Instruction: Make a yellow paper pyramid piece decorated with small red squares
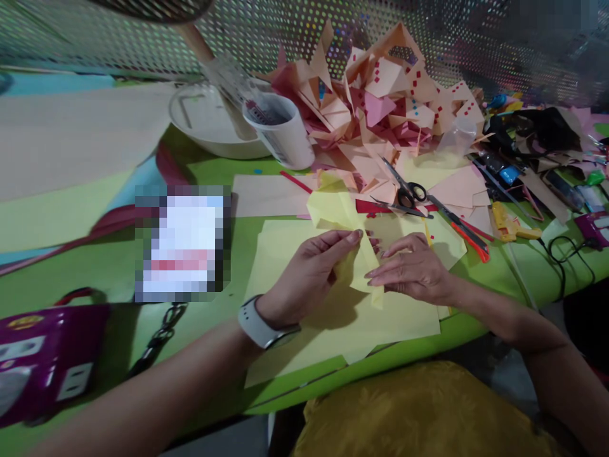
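My left hand (323,260), with a pale watch (266,325) on its wrist, pinches a folded strip of yellow paper (362,263) between thumb and fingers. From the other side, my right hand (413,270) presses its fingertips against the lower part of the same piece. Both hands hover over flat yellow sheets (285,346) on the green table. Just beyond the fingers lies another cut yellow piece (328,203). Scissors with black handles (410,193) and an orange-handled cutter knife (469,240) rest behind and right of my right hand.
Crumpled pink paper scraps (380,108) pile up at the back by a perforated metal screen (457,51). A white cup (285,136) leans by a white basin (190,120). At left are a blurred-out phone (183,244) and a purple device (52,362). Clutter and cables fill the right side.
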Motion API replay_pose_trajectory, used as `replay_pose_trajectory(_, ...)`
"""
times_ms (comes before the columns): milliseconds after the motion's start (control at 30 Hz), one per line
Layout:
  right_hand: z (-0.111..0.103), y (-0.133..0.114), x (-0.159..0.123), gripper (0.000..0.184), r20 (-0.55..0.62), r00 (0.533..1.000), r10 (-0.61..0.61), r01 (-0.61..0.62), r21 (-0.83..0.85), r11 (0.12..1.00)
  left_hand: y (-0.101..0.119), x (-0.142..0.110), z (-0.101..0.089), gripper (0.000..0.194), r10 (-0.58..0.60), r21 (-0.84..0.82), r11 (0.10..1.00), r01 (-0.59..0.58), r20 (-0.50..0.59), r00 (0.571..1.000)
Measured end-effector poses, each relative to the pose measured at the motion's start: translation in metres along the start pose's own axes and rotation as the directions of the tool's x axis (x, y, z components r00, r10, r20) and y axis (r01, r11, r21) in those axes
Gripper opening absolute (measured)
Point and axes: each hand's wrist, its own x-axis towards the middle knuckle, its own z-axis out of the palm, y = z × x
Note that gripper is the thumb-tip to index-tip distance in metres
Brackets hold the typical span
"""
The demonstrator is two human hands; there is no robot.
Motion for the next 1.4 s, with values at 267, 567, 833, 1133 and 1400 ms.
replay_pose_trajectory(267,0.007,-0.013,0.006,0.026,-0.11,0.888,0.447,-0.387,0.351,0.853,-0.007,-0.007,0.005,0.035,-0.035,-0.024,0.999,0.034,-0.05,0.998)
replay_pose_trajectory(567,0.013,-0.015,0.007,0.022,-0.263,0.81,0.523,-0.428,0.344,0.836,-0.012,-0.008,0.012,0.04,0.007,-0.153,0.988,-0.023,-0.101,0.995)
replay_pose_trajectory(833,0.013,-0.018,0.01,0.027,-0.112,0.768,0.631,-0.518,0.472,0.714,-0.018,-0.011,0.015,0.033,-0.039,-0.208,0.978,0.029,-0.043,0.998)
replay_pose_trajectory(1133,0.013,-0.019,0.01,0.029,-0.082,0.712,0.697,-0.55,0.553,0.626,-0.022,-0.012,0.011,0.028,-0.041,-0.214,0.976,0.047,0.033,0.999)
replay_pose_trajectory(1400,0.013,-0.018,0.009,0.028,-0.108,0.721,0.684,-0.525,0.56,0.641,-0.026,-0.011,0.011,0.04,-0.004,-0.131,0.991,0.015,0.084,0.996)
